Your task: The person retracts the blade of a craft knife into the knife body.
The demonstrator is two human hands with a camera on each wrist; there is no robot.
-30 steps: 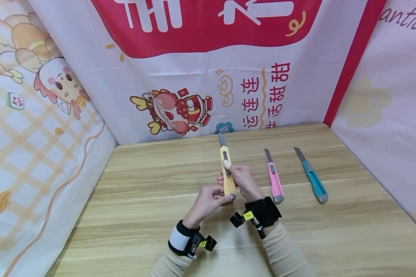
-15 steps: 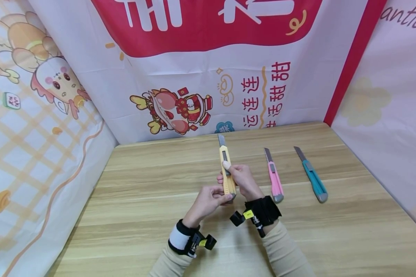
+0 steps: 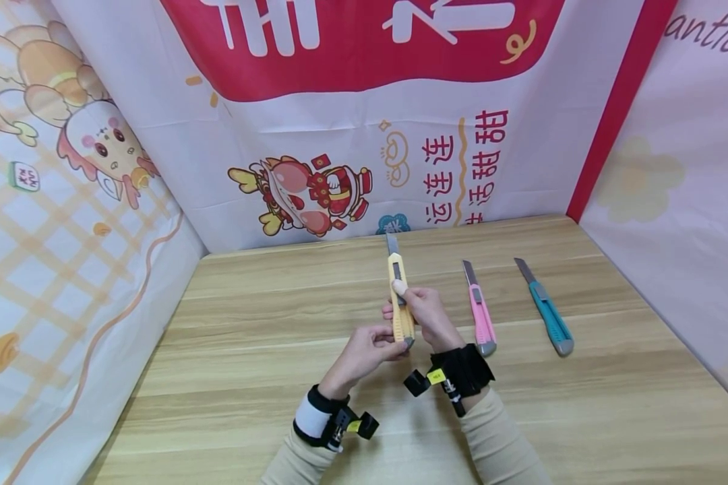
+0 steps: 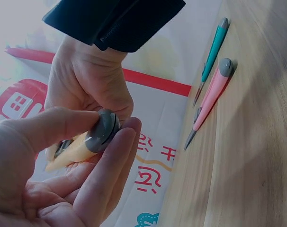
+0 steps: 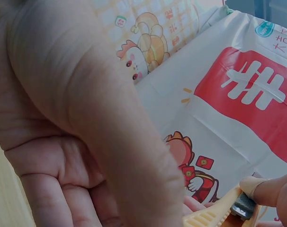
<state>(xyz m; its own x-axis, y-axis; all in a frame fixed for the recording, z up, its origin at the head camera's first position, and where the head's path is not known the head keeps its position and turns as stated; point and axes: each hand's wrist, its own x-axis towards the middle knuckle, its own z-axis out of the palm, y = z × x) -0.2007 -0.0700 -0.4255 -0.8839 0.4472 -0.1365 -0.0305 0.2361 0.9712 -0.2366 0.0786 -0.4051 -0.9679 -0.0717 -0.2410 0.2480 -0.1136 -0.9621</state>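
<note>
A yellow box cutter with its blade out points toward the back wall, in front of me in the head view. My right hand grips its handle from the right, thumb on the dark slider, as the right wrist view shows. My left hand pinches the handle's rear end between thumb and fingers. Close up in the left wrist view, the grey end cap sits between those fingertips. To the right, a pink box cutter and a teal box cutter lie on the table, blades out.
The wooden table ends at a hanging printed cloth behind. Another patterned cloth hangs on the left, and a pale one on the right.
Both hands and the yellow box cutter have shifted very slightly to the right. My grip on it looks the same, and the pink and teal box cutters lie where they were.
</note>
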